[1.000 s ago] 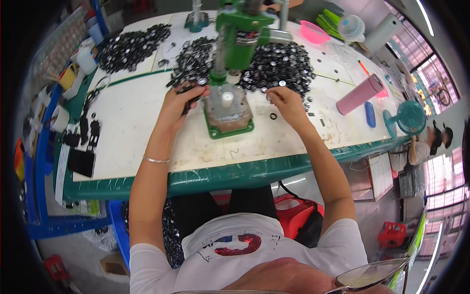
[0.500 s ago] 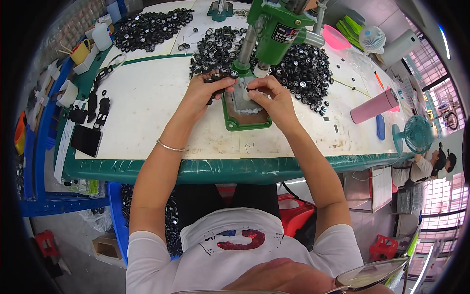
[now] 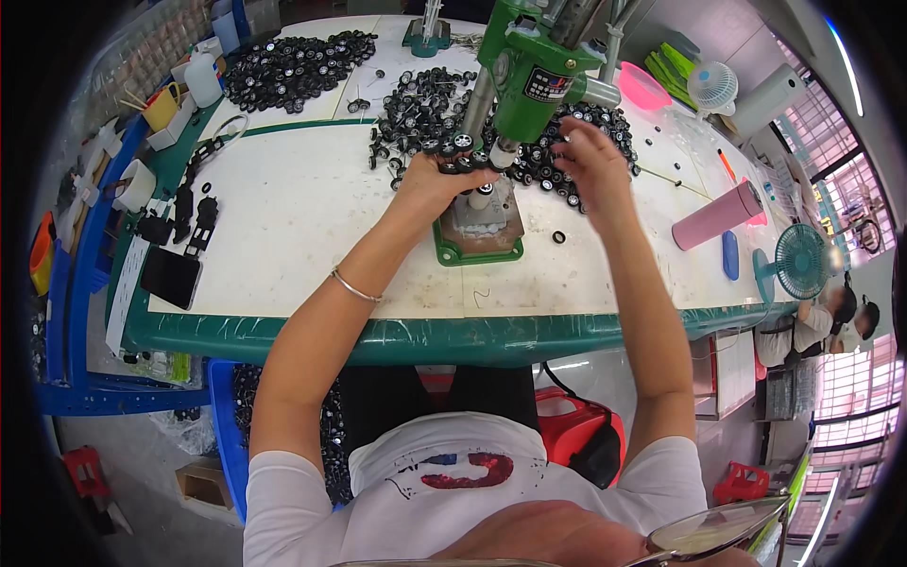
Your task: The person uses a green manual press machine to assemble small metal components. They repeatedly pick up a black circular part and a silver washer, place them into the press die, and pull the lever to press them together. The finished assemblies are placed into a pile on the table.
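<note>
My left hand (image 3: 436,186) is closed around several small black toy wheels (image 3: 460,144) with silvery hubs, beside the column of a green bench press (image 3: 529,104). Just under its fingers, one wheel (image 3: 486,190) sits on the pale post of the press base (image 3: 480,248), below the press's ram. My right hand (image 3: 601,175) is up to the right of the press, in front of the right part of a wheel pile (image 3: 619,132). Its fingers are loosely bent and apart, with nothing visible in them. A black ring (image 3: 559,237) lies on the white table top between the press and my right forearm.
Another wheel heap (image 3: 293,71) lies at the far left. A pink bottle (image 3: 716,217), a blue case (image 3: 730,255) and a teal fan (image 3: 803,263) stand or lie on the right. A black phone (image 3: 172,275) lies near the left edge. Below the table is a blue bin (image 3: 225,425).
My right hand has left the press base and moved up and right. My left hand has shifted right, toward the post. The black ring now lies on the table right of the press.
</note>
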Available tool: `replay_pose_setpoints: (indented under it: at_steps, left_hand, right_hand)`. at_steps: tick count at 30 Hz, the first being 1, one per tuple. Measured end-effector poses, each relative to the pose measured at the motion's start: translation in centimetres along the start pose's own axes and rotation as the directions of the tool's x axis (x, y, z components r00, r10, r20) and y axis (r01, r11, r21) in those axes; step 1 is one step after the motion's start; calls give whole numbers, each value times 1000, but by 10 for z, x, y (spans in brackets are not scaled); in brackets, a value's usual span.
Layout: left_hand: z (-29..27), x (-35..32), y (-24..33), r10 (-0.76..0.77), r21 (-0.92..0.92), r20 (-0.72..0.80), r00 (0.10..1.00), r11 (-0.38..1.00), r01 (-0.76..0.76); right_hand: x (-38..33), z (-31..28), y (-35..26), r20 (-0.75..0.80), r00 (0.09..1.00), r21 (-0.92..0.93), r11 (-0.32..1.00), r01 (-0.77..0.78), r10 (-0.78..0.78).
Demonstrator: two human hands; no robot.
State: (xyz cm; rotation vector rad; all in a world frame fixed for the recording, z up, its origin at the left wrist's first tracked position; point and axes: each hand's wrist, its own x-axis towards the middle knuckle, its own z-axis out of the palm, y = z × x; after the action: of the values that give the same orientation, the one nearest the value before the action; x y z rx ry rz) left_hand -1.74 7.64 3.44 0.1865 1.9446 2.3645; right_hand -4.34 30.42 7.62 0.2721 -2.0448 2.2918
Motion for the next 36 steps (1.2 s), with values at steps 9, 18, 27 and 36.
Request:
replay_pose_setpoints:
  at_steps: [9,18,27,36]
  left_hand:
    - [4,4,-15,34,-115,-77,996,992,-43]
    - [1,7,-12,38,-50,-54,998,998,-41]
    - [7,8,-13,56,-89,-37,998,994,-59]
    - [4,3,-10,65,-47,-50,997,997,-67]
  right_hand:
    - [119,7,-141,31,978,277,942,189,-205]
    - [149,45,-146,16,966,249,936,247,-260]
    - [126,12,-162,180,890,301,885,355,-418]
    - [79,60,-161,-53,801,128,792,598,-596]
